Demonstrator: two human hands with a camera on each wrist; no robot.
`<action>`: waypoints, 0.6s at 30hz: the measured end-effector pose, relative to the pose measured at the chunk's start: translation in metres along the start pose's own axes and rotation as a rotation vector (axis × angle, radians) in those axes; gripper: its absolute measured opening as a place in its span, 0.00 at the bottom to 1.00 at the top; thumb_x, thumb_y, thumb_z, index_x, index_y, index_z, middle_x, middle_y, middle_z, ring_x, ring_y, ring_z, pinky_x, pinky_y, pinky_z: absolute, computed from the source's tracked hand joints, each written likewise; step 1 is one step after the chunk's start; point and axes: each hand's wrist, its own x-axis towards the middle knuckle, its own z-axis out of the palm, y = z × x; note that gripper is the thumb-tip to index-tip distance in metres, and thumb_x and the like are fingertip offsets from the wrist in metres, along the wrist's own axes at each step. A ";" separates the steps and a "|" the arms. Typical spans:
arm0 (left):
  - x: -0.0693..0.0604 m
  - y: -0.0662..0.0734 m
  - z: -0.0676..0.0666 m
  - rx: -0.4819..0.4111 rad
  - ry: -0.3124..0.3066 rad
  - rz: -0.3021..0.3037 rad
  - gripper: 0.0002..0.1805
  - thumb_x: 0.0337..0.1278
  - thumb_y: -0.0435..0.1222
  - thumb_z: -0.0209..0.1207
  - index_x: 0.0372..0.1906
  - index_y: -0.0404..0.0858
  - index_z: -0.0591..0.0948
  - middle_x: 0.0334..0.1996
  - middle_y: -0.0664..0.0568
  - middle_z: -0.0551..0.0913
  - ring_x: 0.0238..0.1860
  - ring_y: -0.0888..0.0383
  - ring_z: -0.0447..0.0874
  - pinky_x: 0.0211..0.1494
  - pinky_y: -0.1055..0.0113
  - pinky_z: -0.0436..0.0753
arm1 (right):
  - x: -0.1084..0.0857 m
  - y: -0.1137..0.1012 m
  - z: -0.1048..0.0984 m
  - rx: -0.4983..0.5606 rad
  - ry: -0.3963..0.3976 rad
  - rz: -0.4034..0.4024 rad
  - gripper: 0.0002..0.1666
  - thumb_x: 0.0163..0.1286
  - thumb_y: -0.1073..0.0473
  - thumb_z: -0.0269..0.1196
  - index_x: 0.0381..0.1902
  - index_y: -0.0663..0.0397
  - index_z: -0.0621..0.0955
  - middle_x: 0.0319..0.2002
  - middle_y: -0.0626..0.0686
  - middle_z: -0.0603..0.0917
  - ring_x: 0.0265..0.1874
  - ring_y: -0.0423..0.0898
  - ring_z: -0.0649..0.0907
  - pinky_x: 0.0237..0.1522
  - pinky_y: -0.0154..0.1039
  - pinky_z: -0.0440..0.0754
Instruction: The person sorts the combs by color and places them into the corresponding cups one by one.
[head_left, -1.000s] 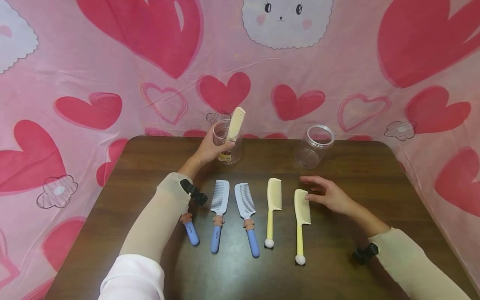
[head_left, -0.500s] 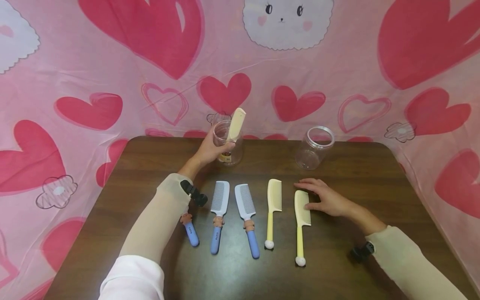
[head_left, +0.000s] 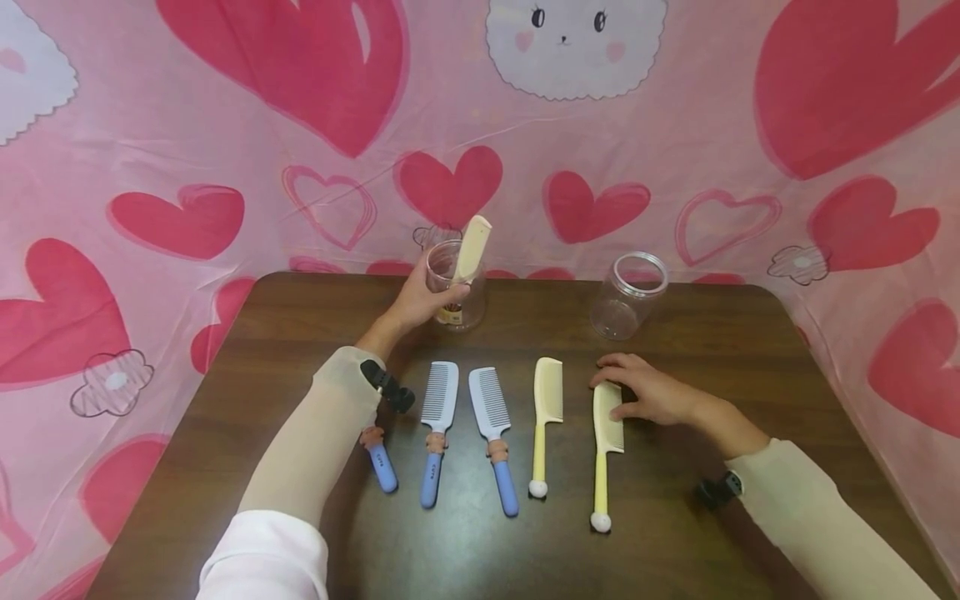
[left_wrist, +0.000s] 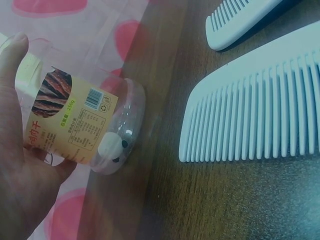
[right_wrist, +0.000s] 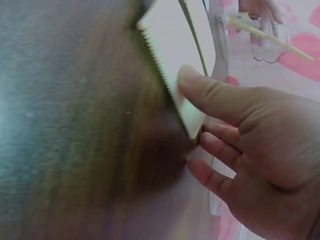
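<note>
In the head view my left hand (head_left: 422, 298) grips a clear jar (head_left: 476, 312); a yellow comb (head_left: 473, 248) leans in it, head upward. The left wrist view shows the jar's printed label (left_wrist: 80, 115) and the comb's white ball end (left_wrist: 112, 146) at its bottom. My right hand (head_left: 654, 392) pinches the head of the rightmost yellow comb (head_left: 609, 417), whose handle points toward me. In the right wrist view the thumb of that hand (right_wrist: 270, 135) lies on the comb's face (right_wrist: 172, 42), with fingertips at its end.
Another yellow comb (head_left: 550, 390) and two blue combs (head_left: 440, 400), (head_left: 491, 402) lie on the brown table (head_left: 315, 317). A third blue comb's handle (head_left: 382, 467) shows beside my left forearm. A second clear jar (head_left: 626, 308) stands at the back right, before a pink heart-patterned cloth (head_left: 285, 225).
My right hand has moved in over the rightmost yellow comb, its fingers closing round the head end. The comb's head has shifted slightly right. My left hand and its jar have stayed put.
</note>
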 end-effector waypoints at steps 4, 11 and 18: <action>0.007 -0.017 0.001 0.006 0.015 0.012 0.47 0.57 0.34 0.72 0.77 0.41 0.58 0.71 0.41 0.68 0.73 0.47 0.65 0.75 0.50 0.66 | 0.004 -0.001 -0.005 -0.005 -0.042 0.005 0.24 0.57 0.56 0.77 0.50 0.51 0.80 0.58 0.62 0.75 0.58 0.62 0.73 0.56 0.61 0.76; 0.007 -0.016 0.001 0.029 0.015 -0.030 0.48 0.58 0.36 0.71 0.78 0.43 0.57 0.72 0.43 0.66 0.74 0.49 0.64 0.76 0.50 0.64 | 0.003 0.008 -0.010 0.210 -0.108 0.021 0.22 0.58 0.58 0.77 0.45 0.53 0.78 0.41 0.48 0.78 0.38 0.43 0.75 0.38 0.38 0.76; 0.008 -0.014 -0.001 -0.021 -0.009 -0.026 0.50 0.57 0.33 0.71 0.79 0.38 0.55 0.74 0.36 0.63 0.75 0.42 0.60 0.77 0.44 0.60 | -0.008 0.022 -0.007 0.593 0.026 0.047 0.18 0.66 0.71 0.68 0.51 0.69 0.76 0.41 0.58 0.84 0.38 0.39 0.81 0.38 0.34 0.81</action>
